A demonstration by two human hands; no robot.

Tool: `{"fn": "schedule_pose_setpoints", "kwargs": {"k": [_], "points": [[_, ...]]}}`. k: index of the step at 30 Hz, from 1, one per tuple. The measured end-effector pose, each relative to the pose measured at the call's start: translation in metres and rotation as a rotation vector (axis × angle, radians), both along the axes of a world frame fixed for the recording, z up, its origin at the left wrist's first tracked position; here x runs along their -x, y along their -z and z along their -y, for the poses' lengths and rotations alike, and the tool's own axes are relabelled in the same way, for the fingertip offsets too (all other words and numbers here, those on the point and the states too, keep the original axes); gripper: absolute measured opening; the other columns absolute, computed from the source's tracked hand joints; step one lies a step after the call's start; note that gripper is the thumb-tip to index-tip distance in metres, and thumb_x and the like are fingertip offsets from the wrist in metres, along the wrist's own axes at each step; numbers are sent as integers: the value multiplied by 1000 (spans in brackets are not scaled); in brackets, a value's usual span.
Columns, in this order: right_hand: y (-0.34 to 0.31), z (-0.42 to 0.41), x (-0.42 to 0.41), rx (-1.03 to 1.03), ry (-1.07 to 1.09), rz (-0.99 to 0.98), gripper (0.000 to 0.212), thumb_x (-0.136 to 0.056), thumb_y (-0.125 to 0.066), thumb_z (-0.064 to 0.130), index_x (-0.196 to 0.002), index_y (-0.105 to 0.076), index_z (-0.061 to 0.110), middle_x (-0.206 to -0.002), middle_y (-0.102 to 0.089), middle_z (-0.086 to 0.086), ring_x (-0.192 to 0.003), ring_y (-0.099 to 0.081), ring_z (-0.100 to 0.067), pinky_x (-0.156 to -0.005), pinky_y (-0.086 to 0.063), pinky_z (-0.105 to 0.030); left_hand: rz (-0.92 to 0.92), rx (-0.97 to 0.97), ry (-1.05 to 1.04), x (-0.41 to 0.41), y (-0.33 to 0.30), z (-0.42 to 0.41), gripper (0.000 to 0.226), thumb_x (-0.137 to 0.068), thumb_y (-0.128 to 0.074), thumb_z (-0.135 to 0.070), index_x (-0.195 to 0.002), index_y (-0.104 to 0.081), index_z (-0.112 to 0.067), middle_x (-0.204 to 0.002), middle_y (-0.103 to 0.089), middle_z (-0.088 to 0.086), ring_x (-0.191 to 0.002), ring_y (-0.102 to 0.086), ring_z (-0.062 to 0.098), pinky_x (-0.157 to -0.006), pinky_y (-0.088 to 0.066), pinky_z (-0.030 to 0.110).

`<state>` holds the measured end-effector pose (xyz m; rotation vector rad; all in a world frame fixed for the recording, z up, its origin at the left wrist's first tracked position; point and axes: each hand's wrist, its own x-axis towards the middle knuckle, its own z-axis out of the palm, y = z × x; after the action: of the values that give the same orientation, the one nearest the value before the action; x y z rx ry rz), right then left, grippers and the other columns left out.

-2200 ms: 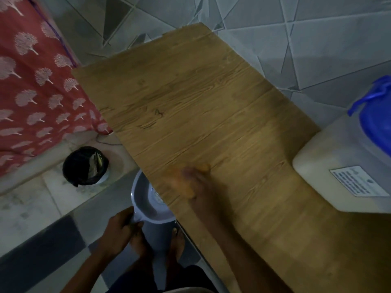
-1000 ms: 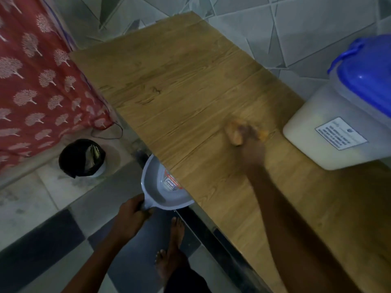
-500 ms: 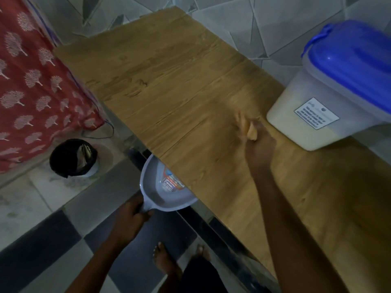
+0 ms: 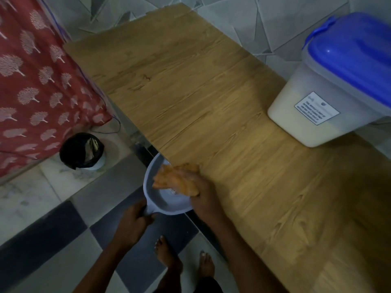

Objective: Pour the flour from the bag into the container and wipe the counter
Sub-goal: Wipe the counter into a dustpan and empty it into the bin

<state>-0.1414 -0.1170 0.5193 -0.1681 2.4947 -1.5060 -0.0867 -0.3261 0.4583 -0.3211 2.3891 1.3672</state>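
At the near edge of the long wood-grain counter (image 4: 211, 98), the right hand (image 4: 203, 193) grips a crumpled orange cloth (image 4: 177, 179), its fingers curled round the bundle. The cloth lies across the counter's edge, partly on the wood and partly overhanging the pale grey plastic dustpan (image 4: 167, 199). The dustpan sits just below the counter's edge, its open mouth tucked under the lip and its tray beneath the cloth. The left hand (image 4: 133, 223) is wrapped round the dustpan's short handle, on the side away from the counter.

On the counter's far right end, against the grey tiled wall (image 4: 264, 22), stands a translucent plastic container with a blue lid (image 4: 330, 81). The lid is on, the container is filled with pale flour for most of its height, and a white printed label faces the camera; its text is too small to read. The container stands well apart from the cloth and both hands.

Below the counter's left side, on the tiled floor (image 4: 31, 197), is a small round bin lined with a black bag (image 4: 81, 151). Beyond the counter's left edge hangs a red fabric printed with white tree shapes (image 4: 38, 81). The person's bare feet (image 4: 169, 256) stand on the floor beside the counter's near edge, under the two forearms.
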Motion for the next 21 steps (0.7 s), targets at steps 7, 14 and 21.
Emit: {"fn": "schedule_pose_setpoints", "kwargs": {"k": [7, 14, 21], "points": [[-33, -157, 90, -476, 558, -330, 42, -88, -46, 18, -124, -67, 11, -117, -71, -11, -108, -66, -27, -94, -49, -36, -4, 35, 14, -23, 5, -9, 14, -71, -64, -22, -83, -63, -15, -70, -66, 7, -67, -63, 30, -61, -52, 53], [-20, -95, 12, -524, 189, -54, 75, -80, -37, 51, -137, -57, 7, -142, -54, -18, -132, -50, -35, -112, -34, -45, -9, 29, 15, -44, -3, -34, 16, -72, -61, -25, -70, -62, -9, -66, -63, 14, -58, -58, 18, -58, -48, 46], [-17, -54, -72, 105, 14, 53, 35, -98, -48, 13, -125, -64, 28, -128, -64, 7, -122, -57, 0, -104, -49, -33, 37, 12, -20, -61, -7, -51, 7, -73, -65, -21, -75, -64, -14, -67, -65, 10, -59, -58, 14, -56, -45, 39]]}}
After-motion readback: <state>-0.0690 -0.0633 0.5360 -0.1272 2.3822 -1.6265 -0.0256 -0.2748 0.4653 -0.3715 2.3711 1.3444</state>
